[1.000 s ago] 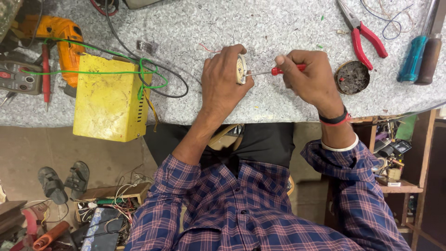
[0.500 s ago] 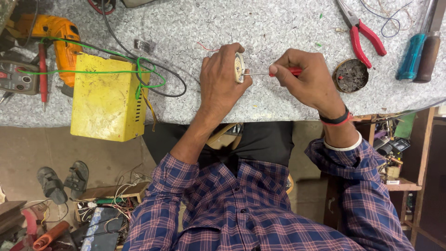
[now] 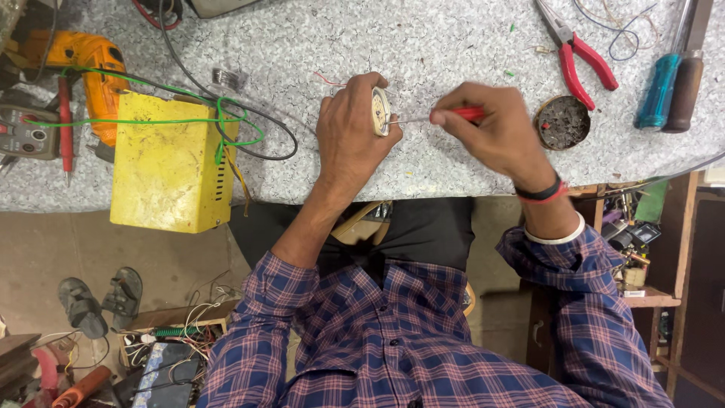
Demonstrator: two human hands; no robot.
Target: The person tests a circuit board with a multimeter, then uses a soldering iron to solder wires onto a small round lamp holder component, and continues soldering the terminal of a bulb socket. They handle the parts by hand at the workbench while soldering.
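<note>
A yellow metal box wrapped in green wire sits at the bench's left edge. The left hand grips a small round cream-faced fitting, held on edge above the speckled benchtop. The right hand pinches a red-handled screwdriver, tip at the fitting's face. Red pliers lie farther right.
</note>
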